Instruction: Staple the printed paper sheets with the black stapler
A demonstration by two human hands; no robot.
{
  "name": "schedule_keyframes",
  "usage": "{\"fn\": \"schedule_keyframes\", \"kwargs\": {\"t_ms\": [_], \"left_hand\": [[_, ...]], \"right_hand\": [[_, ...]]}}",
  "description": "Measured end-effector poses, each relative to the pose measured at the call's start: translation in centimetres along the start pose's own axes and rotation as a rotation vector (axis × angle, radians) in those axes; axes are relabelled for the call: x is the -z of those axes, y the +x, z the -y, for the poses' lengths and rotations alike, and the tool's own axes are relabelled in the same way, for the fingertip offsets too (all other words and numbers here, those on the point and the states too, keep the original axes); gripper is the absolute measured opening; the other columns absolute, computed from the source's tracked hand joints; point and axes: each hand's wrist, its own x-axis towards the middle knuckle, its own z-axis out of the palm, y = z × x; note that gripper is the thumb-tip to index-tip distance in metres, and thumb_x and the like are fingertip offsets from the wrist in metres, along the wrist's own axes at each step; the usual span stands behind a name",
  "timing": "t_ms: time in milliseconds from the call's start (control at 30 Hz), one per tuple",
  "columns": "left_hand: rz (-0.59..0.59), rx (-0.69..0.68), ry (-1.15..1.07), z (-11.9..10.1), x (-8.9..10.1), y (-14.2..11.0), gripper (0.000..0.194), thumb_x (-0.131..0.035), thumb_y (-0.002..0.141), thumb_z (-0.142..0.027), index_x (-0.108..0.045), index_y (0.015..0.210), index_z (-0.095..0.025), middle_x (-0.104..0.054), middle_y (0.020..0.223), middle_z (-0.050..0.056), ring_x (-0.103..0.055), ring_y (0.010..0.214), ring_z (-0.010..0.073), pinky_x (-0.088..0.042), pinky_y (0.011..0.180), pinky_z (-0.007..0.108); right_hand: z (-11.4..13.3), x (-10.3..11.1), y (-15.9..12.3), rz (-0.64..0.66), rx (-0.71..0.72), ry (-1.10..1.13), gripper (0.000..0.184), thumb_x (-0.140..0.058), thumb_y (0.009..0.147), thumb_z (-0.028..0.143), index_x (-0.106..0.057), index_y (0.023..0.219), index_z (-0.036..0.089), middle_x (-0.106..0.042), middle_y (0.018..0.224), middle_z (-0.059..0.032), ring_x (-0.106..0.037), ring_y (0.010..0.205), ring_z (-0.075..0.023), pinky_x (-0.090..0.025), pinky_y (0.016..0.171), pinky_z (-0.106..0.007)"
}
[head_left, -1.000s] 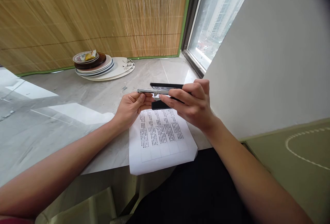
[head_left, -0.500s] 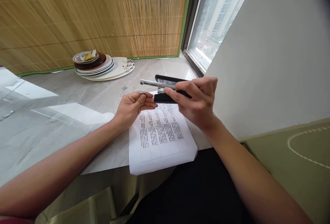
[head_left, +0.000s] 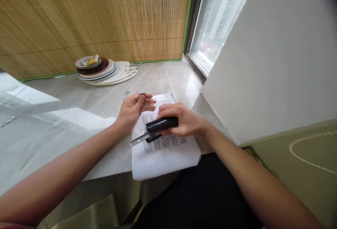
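Head view, stapler (head_left: pixel 159 125) jutting from curled, gripping right hand (head_left: pixel 187 119); left hand (head_left: pixel 133 111) pinching strip (head_left: pixel 142 94)

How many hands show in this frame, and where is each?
2. The left hand pinches a small dark piece by the left edge of the printed paper; the right hand holds a black stapler over it. None seem hidden.

Bamboo blind (head_left: pixel 92 14), bright window (head_left: pixel 216 25), grey wall (head_left: pixel 271 53), sunlit marbled counter (head_left: pixel 42 137)

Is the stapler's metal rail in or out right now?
Out: the metal rail juts past the end of the black stapler, which the right hand holds.
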Motion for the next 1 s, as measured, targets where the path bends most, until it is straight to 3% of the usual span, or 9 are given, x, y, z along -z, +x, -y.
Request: {"fn": "schedule_keyframes", "kwargs": {"t_ms": [233, 400, 467, 533, 633, 700, 767, 867, 1000], "left_hand": [[-0.01, 0.009, 0.004, 0.03, -0.12, 0.05, 0.044, -0.078, 0.095, -0.055, -0.077, 0.106, -0.013, -0.082, 0.098, 0.012, -0.079, 0.075, 0.0172, -0.068, 0.075, 0.031], [0.021, -0.003, 0.02, -0.23, -0.39, -0.14, 0.043, -0.078, 0.094, -0.056, -0.078, 0.103, -0.014, -0.082, 0.096, 0.011, -0.079, 0.075, 0.0173, -0.068, 0.075, 0.031], [0.047, -0.002, 0.024, -0.43, -0.52, -0.23, 0.042, -0.078, 0.094, -0.056, -0.078, 0.101, -0.014, -0.082, 0.094, 0.011, -0.078, 0.075, 0.0173, -0.067, 0.074, 0.03], [0.077, 0.004, 0.034, -0.6, -0.6, -0.3, 0.043, -0.077, 0.094, -0.057, -0.078, 0.101, -0.015, -0.082, 0.093, 0.01, -0.078, 0.076, 0.0177, -0.067, 0.075, 0.031], [0.116, 0.02, 0.068, -0.71, -0.59, -0.37, 0.047, -0.075, 0.094, -0.061, -0.078, 0.103, -0.015, -0.082, 0.094, 0.011, -0.079, 0.078, 0.0191, -0.068, 0.078, 0.033], [0.134, 0.026, 0.098, -0.68, -0.56, -0.41, 0.049, -0.074, 0.094, -0.063, -0.078, 0.102, -0.015, -0.082, 0.093, 0.012, -0.079, 0.079, 0.02, -0.068, 0.079, 0.034], [0.142, 0.015, 0.129, -0.62, -0.54, -0.43, 0.049, -0.074, 0.094, -0.064, -0.078, 0.099, -0.015, -0.082, 0.093, 0.012, -0.079, 0.079, 0.0205, -0.067, 0.078, 0.034], [0.144, -0.013, 0.169, -0.57, -0.55, -0.44, 0.048, -0.073, 0.095, -0.064, -0.078, 0.096, -0.016, -0.082, 0.092, 0.012, -0.079, 0.079, 0.0208, -0.067, 0.078, 0.035], [0.146, -0.025, 0.196, -0.64, -0.64, -0.47, 0.047, -0.072, 0.096, -0.062, -0.079, 0.097, -0.016, -0.082, 0.093, 0.012, -0.079, 0.077, 0.0207, -0.067, 0.078, 0.036]], "right_hand": [[-1.0, -0.57, -0.07, 0.073, -0.102, -0.052, 0.013, -0.079, 0.086, 0.026, -0.071, 0.094, 0.02, -0.067, 0.09, -0.0004, -0.059, 0.08, -0.015, -0.045, 0.074, -0.03], [-1.16, -0.25, -0.11, 0.094, -0.115, -0.09, 0.023, -0.083, 0.088, 0.041, -0.074, 0.094, 0.02, -0.069, 0.089, -0.0012, -0.06, 0.081, -0.0161, -0.044, 0.074, -0.031], [-1.1, -0.09, -0.08, 0.022, -0.1, -0.084, 0.03, -0.079, 0.093, 0.05, -0.076, 0.096, 0.021, -0.07, 0.088, -0.0017, -0.061, 0.082, -0.017, -0.046, 0.077, -0.032], [-0.92, 0.01, 0.0, -0.143, -0.099, -0.106, 0.035, -0.071, 0.099, 0.057, -0.077, 0.099, 0.023, -0.072, 0.088, -0.0026, -0.062, 0.085, -0.0186, -0.048, 0.082, -0.035], [-0.56, 0.09, 0.1, -0.344, -0.101, -0.192, 0.042, -0.056, 0.106, 0.062, -0.078, 0.114, 0.027, -0.074, 0.117, -0.0063, -0.063, 0.108, -0.0228, -0.048, 0.101, -0.043], [-0.41, 0.11, 0.1, -0.326, -0.11, -0.237, 0.045, -0.048, 0.109, 0.061, -0.074, 0.131, 0.032, -0.065, 0.145, -0.0061, -0.056, 0.13, -0.0254, -0.043, 0.114, -0.049], [-0.42, 0.09, 0.08, -0.258, -0.126, -0.245, 0.045, -0.043, 0.112, 0.058, -0.067, 0.144, 0.036, -0.057, 0.158, -0.0038, -0.048, 0.141, -0.0261, -0.039, 0.12, -0.052], [-0.61, -0.01, 0.08, -0.19, -0.144, -0.213, 0.046, -0.041, 0.113, 0.055, -0.061, 0.151, 0.039, -0.055, 0.162, -0.0012, -0.044, 0.144, -0.0254, -0.037, 0.123, -0.052], [-0.79, -0.13, 0.18, -0.195, -0.129, -0.179, 0.046, -0.044, 0.113, 0.054, -0.062, 0.151, 0.036, -0.059, 0.158, -0.0018, -0.045, 0.144, -0.0249, -0.036, 0.125, -0.052]]}}
